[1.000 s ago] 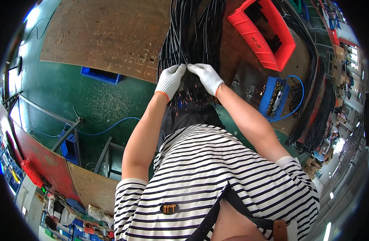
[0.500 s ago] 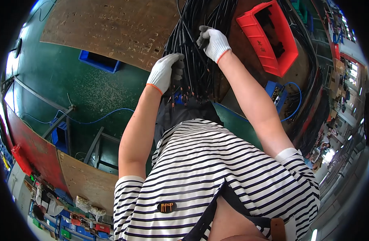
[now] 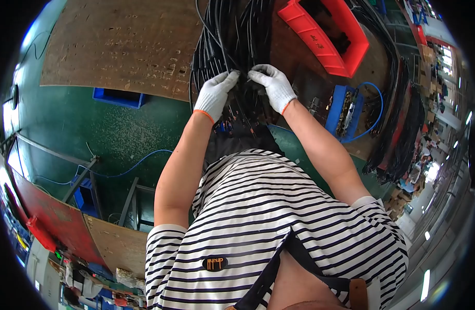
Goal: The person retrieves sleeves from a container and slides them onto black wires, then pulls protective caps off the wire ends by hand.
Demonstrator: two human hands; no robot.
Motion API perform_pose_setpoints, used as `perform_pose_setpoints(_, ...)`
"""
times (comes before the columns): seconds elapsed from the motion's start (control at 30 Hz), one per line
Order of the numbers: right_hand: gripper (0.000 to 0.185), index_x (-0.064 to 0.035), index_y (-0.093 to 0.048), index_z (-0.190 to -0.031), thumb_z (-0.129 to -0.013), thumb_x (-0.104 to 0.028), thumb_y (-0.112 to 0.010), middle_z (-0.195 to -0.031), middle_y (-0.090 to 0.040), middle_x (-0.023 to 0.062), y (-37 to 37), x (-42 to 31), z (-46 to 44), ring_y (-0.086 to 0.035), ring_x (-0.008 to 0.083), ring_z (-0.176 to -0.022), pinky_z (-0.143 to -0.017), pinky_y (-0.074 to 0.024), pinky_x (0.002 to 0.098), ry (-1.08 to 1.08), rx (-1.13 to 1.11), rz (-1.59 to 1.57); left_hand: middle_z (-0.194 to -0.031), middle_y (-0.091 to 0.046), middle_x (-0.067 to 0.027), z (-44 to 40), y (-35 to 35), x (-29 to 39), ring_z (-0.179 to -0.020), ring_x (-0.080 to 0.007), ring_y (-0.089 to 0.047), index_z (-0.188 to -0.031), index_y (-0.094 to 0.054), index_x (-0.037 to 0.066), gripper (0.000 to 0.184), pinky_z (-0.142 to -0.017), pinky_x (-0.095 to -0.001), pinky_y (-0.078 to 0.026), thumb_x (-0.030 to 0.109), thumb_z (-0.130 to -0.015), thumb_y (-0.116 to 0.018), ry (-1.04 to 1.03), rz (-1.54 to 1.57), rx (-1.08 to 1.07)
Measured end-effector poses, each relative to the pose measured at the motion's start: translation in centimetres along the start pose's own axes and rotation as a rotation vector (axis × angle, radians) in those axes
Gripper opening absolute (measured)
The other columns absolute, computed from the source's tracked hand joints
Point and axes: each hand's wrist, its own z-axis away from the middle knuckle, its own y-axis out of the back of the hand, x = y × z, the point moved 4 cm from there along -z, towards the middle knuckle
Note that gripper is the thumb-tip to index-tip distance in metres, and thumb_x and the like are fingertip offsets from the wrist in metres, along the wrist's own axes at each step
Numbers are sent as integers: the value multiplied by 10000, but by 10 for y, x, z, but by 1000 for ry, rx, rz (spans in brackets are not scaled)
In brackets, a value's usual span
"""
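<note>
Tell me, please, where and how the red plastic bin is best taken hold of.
I would grip the red plastic bin by the rim of its long wall with dark marks, the right hand coming from the picture's left. That wall faces the right hand, and its thin upper edge looks free, while black pieces lie inside. The far end runs out of view.

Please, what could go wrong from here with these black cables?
1. The black cables lie crowded, some crossing, so a pull by the left hand or right hand might tangle or drag neighbours.
2. Their coppery ends lie close to the dark clothing at the lap, and could perhaps catch on it.
</note>
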Motion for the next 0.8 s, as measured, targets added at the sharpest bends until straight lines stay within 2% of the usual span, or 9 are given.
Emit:
perform_pose_setpoints(0.03, 156, -91, -696, -1074, -946, -108, -784, -1015, -745, 66, 8, 2, 7, -717, 153, -876, -774, -583, 310, -71, 3, -5, -804, -653, 81, 1, 3, 3, -631, -26, -520, -1093, -772, 147, 245, -542, -204, -394, 379, -1041, -710, 1, -57, 10)
perform_pose_setpoints(0.07, 102, -101, -674, -980, -948, -62, -763, -982, -751, 80, 20, 16, 5, -740, 192, -862, -789, -611, 336, -108, -37, -246, -811, -658, 73, -1, 5, 5, -633, -28, -527, -1099, -770, 146, 253, -537, -205, -392, 385, -1039, -713, -42, -37, 28)
perform_pose_setpoints(0.17, 113, -86, -653, -966, -950, -7, -733, -980, -750, 98, 32, 12, 31, -757, 231, -902, -810, -629, 365, -118, -201, -480, -890, -692, 26, -1, 5, 18, -658, -48, -575, -1178, -737, 110, 286, -555, -212, -444, 363, -1047, -711, -163, 91, 100)
perform_pose_setpoints(0.23, 142, -73, -646, -1049, -964, 34, -686, -1031, -750, 125, 40, 16, 47, -763, 258, -948, -842, -639, 381, -85, -261, -474, -877, -690, 9, -5, 8, 23, -649, -73, -596, -1125, -729, 70, 319, -558, -233, -510, 377, -1038, -717, -244, 199, 143)
perform_pose_setpoints(0.3, 181, -85, -641, -1103, -975, 42, -664, -1089, -754, 134, 44, 17, 62, -767, 258, -955, -839, -642, 375, -45, -318, -451, -893, -710, -20, -10, 11, 29, -644, -88, -614, -1183, -720, 54, 305, -551, -246, -526, 331, -1059, -694, -303, 283, 119)
perform_pose_setpoints(0.33, 261, -88, -628, -1185, -969, 55, -660, -1104, -750, 129, 48, 23, 65, -760, 263, -991, -867, -633, 384, -15, -327, -444, -894, -712, -25, -10, 11, 31, -639, -91, -617, -1185, -721, 54, 295, -550, -248, -527, 321, -1060, -694, -313, 313, 121)
perform_pose_setpoints(0.53, 303, -90, -629, -1219, -954, 53, -668, -1119, -748, 121, 59, 23, 84, -754, 254, -991, -882, -620, 387, -44, -292, -361, -880, -711, -35, -15, 6, 37, -613, -105, -620, -1177, -723, 39, 278, -544, -257, -530, 289, -1057, -702, -347, 378, 118)
perform_pose_setpoints(0.8, 279, -86, -618, -1204, -960, 42, -656, -1100, -741, 123, 61, 20, 90, -749, 245, -961, -849, -610, 378, -17, -281, -346, -833, -695, -14, -12, 2, 38, -619, -96, -618, -1070, -737, 45, 232, -551, -259, -536, 274, -1052, -707, -390, 207, 175)
